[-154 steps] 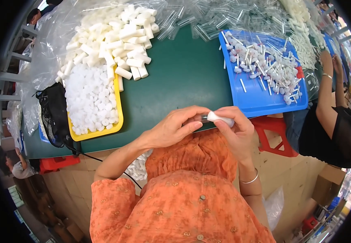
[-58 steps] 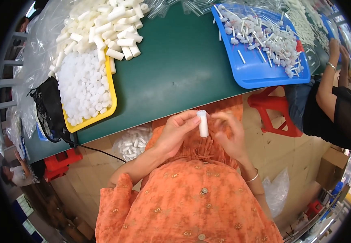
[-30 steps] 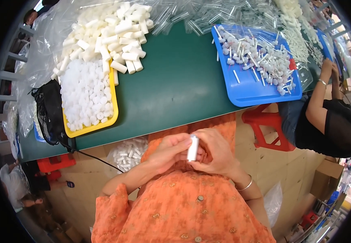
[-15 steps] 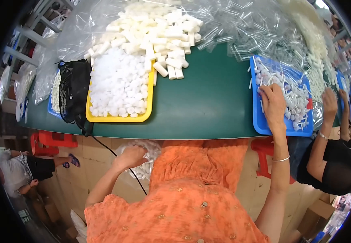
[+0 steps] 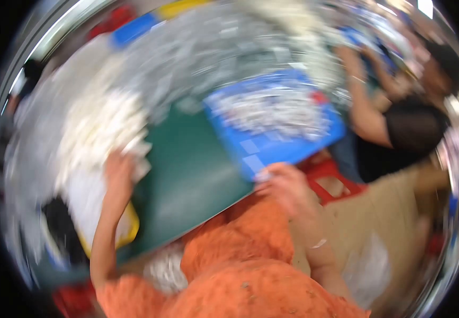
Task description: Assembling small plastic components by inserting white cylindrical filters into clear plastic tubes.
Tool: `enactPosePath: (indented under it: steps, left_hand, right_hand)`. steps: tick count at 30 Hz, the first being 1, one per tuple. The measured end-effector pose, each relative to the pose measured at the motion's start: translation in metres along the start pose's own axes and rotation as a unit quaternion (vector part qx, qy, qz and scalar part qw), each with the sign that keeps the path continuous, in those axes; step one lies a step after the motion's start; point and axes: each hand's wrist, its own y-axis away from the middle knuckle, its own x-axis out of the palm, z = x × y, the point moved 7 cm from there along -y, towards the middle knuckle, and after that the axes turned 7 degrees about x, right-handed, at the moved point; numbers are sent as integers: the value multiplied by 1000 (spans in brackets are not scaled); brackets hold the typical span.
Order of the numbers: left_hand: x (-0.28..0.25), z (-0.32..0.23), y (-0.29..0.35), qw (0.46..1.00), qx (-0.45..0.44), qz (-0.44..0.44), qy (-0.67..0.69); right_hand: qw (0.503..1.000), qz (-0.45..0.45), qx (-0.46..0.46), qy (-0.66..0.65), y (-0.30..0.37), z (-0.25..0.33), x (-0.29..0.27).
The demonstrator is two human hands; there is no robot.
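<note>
The picture is smeared by motion. My left hand reaches to the near edge of a heap of cream-white cylinders, above a yellow tray of small white round pieces. Its fingertips touch or overlap the cylinders; whether they grip one is too blurred to see. By the front corner of a blue tray, my right hand pinches a small white piece. Inside that tray lie many small white stick-like parts and something red.
Clear plastic tubes spread across the far side of the green table. A black bag-like item lies left of the yellow tray. Another person in black sits at right, near a red stool.
The view has swung toward the right. My left hand has risen from below the table edge to the cylinder heap. My right hand has left the blue tray's contents for its front corner.
</note>
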Motion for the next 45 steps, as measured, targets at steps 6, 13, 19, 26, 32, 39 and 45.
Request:
enactPosePath:
  steps: [6,13,19,26,32,39,45]
  left_hand:
    - [-42,-18,-10,1000,-7,0,5]
    - [-40,-140,0,855,-161,73,488]
    - [-9,-186,22,709,-180,115,672]
    - [-4,-200,27,593,-267,83,756]
    - [-31,-196,20,848,-90,-74,518]
    - [-17,-200,24,699,-185,57,689]
    - [-17,-197,20,722,-161,5,673]
  right_hand:
    - [976,-15,-144,163,0,-17,42]
    - [970,11,-176,170,11,-9,67]
    - [981,42,-155,112,12,-37,81]
    - [994,50,-88,32,3,-65,86]
    - [994,62,-88,-4,-1,-67,84]
    - [993,80,-79,-35,5,-65,87]
    - [993,63,-51,-90,9,-63,76]
